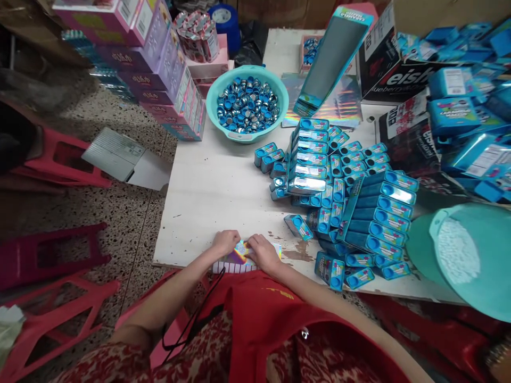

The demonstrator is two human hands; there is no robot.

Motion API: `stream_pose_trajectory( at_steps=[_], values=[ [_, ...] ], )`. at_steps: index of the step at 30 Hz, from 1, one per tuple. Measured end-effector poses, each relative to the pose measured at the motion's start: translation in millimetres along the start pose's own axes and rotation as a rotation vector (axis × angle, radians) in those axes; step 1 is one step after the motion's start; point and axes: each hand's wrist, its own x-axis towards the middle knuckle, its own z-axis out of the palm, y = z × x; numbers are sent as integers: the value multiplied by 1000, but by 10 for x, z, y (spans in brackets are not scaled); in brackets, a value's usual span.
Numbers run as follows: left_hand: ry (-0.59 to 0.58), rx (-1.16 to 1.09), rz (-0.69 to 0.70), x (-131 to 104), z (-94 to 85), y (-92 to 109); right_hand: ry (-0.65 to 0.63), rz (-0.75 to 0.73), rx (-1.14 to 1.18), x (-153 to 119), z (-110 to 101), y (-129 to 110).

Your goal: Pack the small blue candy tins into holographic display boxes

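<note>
At the table's front edge, my left hand (226, 242) has its fingers closed at the left side of a shiny, rainbow-coloured sheet (240, 250). My right hand (258, 250) is at the sheet's right side, fingers bent and pressed together on it. A strip with white and dark bars (233, 267) lies under the sheet along the edge. To the right of my hands, a single blue box (298, 227) lies tilted on the white table (211, 197). How firmly each hand grips the sheet is hard to see.
A teal basin (247, 137) of small round caps stands at the back. Many blue boxes (379, 213) are piled on the right, near a teal tub (425, 239) with white contents. Stacked pink and purple boxes (147, 69) stand back left. Red stools (59, 159) are on the floor.
</note>
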Motion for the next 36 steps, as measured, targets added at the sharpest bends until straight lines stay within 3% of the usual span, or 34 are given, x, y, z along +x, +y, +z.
stream_pose_trajectory(
  at_steps=[3, 8, 14, 24, 28, 31, 33, 36],
  values=[
    [3, 5, 15, 26, 6, -5, -53, 50, -58, 64, -34, -3],
    [-2, 4, 27, 32, 9, -17, 55, 37, -50, 85, -21, -19],
    [-11, -23, -9, 60, 24, -25, -27, -45, -64, 26, 19, -12],
    [40, -60, 17, 36, 37, 0, 4, 25, -103, 159, -17, -45],
    [104, -126, 83, -82, 10, 12, 28, 109, -6, 14, -238, -135],
    [151, -491, 304, -202, -8, 89, 137, 175, 133, -70, -498, -205],
    [66, -772, 424, -243, -40, 186, 244, 169, 242, -82, -677, -244],
    [-48, -973, 407, -196, -244, 391, 453, 168, 331, -20, -940, -264]
  ],
)
